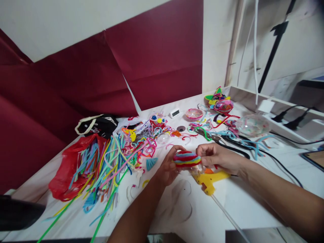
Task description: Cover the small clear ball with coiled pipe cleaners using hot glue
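Note:
My left hand is closed round the left side of a clear plastic half-ball. Rows of fuzzy red, blue and yellow pipe cleaners cover its upper part. On its right edge, my right hand pinches with thumb and fingers at the ends of the rows. Just below and right of my hands lies a yellow hot glue gun, with a long clear glue stick running toward the front edge.
At left, a red plastic bag spills many coloured pipe cleaners. Scissors lie behind my right hand, near a clear bowl-shaped half. A decorated pipe-cleaner figure and a small digital clock stand farther back. Plugged-in cables are at right.

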`<state>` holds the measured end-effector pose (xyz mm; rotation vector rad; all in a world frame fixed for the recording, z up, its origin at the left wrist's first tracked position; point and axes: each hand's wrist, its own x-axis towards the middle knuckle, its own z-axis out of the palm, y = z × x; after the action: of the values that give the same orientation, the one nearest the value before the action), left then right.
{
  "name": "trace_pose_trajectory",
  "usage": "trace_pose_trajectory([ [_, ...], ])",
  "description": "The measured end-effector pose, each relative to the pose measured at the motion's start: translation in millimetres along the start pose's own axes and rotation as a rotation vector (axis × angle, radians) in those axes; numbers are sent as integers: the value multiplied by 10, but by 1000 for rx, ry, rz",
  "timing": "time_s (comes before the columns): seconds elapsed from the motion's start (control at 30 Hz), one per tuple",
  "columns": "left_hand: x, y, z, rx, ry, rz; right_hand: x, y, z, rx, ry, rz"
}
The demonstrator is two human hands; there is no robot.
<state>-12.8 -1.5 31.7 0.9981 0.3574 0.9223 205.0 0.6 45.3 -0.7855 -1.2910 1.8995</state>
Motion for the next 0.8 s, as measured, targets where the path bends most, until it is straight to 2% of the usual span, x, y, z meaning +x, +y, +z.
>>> trace_pose_trajectory([
  [0.27,32,22,-39,-29,94,21,6,26,-4,-49,0,-5],
  [0.43,42,5,-63,9,92,36,-4,11,4,-36,-17,-22],
  [0.67,60,-9,-79,3,58,30,4,-1,15,-28,27,-40],
  [0.8,74,4,-74,-30,83,25,9,-13,7,-33,52,-50],
])
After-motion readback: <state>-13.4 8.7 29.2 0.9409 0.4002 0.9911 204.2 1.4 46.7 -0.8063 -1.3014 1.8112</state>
